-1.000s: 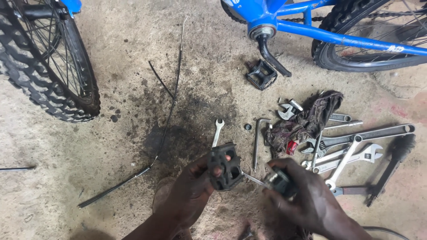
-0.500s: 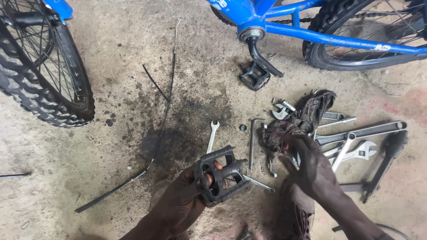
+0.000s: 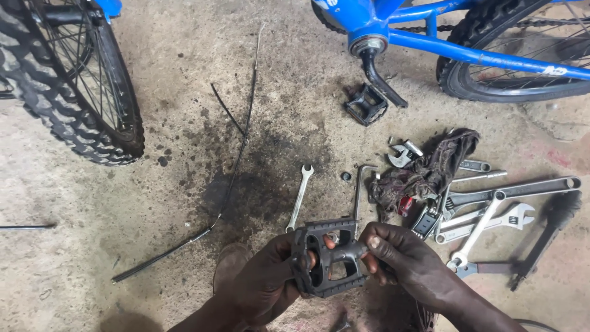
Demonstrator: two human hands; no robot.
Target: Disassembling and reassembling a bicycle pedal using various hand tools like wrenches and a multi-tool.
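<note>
Both hands now on the black pedal (image 3: 326,258): right hand (image 3: 409,264), off the rag (image 3: 424,172) up beyond it half a second ago, pinches the near edge; left hand (image 3: 264,283) clamps the far side.

The pedal (image 3: 326,258) held between the left hand (image 3: 261,286) and the right hand (image 3: 409,261) is black all over — the same black as the second pedal (image 3: 365,103) lying well beyond them. Just past the right hand, the spanners (image 3: 491,212) are plain silver-grey and the rag (image 3: 430,169) is dark brown with a red spot beside it. Farther off, the bicycle frame (image 3: 467,52) is bright blue, the tyres (image 3: 58,101) black with a knobbly tread — and the concrete floor (image 3: 184,67) is pale grey, stained near-black beyond the left hand.
</note>
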